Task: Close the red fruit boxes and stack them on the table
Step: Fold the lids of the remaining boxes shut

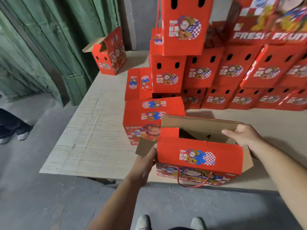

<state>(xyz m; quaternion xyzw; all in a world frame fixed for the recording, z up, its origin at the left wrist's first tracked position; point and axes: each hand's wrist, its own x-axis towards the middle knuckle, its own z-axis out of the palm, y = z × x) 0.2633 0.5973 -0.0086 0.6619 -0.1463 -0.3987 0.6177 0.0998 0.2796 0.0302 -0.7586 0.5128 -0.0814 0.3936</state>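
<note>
Open red fruit box (198, 156) sits at the near edge of the worktop (93, 130), top not yet closed: far brown flap (199, 124) stands up, near red flap folded partly over, a red cord handle (191, 181) hanging down its front face. Corrugated card, so probably light and fairly stiff along the panels but easily creased at the flaps; looks empty inside, though the interior is only partly visible. Best held by flap edges while closing, then by the two end walls for lifting; the cord looks too loose to steady it. Left hand (147, 156) grips the small brown side flap at the box's left end. Right hand (244, 134) pinches the right corner of the far flap, thumb on the inner side. Just behind the box to its left lies a closed box (149, 113); beyond that rises the stack of closed boxes (224, 75). Far left of the stack stands another open box (109, 55), near the green curtain (41, 47).
</note>
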